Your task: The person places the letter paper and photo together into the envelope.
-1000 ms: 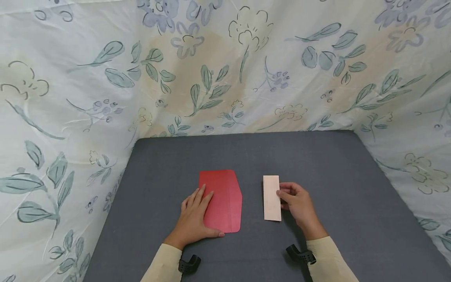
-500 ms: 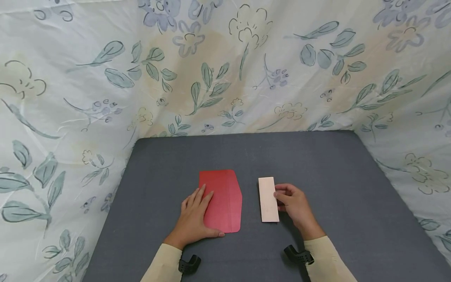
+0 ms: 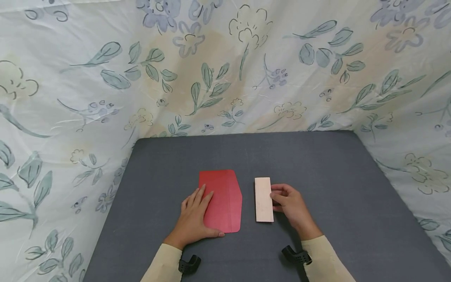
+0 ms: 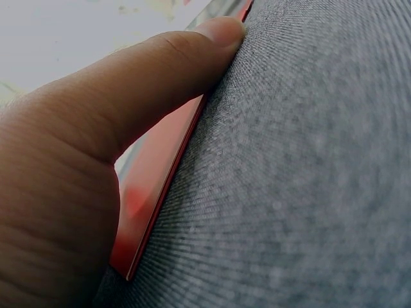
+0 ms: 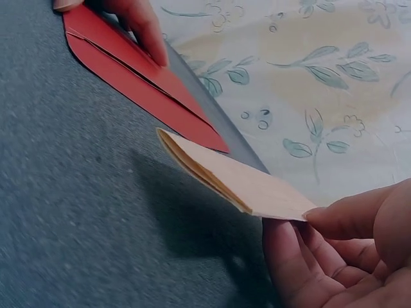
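A red paper envelope (image 3: 222, 199) lies flat on the dark grey tabletop, its tapered flap on the right side with a crease along it. My left hand (image 3: 193, 215) rests on its left part, fingers spread, with the thumb by the near edge; the left wrist view shows that thumb (image 4: 173, 61) across the envelope's edge. To the right, a folded strip of pale pinkish paper (image 3: 264, 199) is held by my right hand (image 3: 290, 205), thumb on top and fingers beneath. In the right wrist view the folded paper (image 5: 244, 176) shows layered edges and hangs above the table, casting a shadow.
The dark grey table (image 3: 352, 196) extends around both hands. A floral cloth (image 3: 246, 70) hangs behind it and along both sides. Each wrist carries a black strap, such as the right one (image 3: 296, 256).
My right hand has moved a little left with the folded paper, bringing it closer to the envelope. The left hand and the envelope have stayed in place.
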`<move>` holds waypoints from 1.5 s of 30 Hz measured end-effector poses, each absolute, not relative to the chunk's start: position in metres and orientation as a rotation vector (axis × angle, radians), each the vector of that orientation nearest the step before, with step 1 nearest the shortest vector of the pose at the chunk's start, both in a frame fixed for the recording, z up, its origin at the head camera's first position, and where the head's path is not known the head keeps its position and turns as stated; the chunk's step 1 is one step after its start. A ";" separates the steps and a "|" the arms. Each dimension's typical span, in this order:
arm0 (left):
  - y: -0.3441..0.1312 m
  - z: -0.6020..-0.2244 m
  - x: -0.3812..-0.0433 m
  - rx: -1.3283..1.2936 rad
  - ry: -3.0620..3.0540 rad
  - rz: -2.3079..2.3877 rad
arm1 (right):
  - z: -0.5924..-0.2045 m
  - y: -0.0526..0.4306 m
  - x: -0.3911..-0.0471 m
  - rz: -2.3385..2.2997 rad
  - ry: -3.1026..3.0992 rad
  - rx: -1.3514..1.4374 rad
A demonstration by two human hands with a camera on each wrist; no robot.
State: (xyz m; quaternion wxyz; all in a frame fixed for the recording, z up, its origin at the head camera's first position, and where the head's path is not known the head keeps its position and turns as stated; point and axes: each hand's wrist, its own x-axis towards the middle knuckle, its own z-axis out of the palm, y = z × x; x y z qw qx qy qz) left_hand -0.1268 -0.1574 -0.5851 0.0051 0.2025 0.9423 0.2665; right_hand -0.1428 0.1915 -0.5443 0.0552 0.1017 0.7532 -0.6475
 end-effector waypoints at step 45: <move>-0.152 -0.588 -0.126 0.620 2.992 0.805 | -0.555 0.147 -0.152 -1.984 2.271 0.193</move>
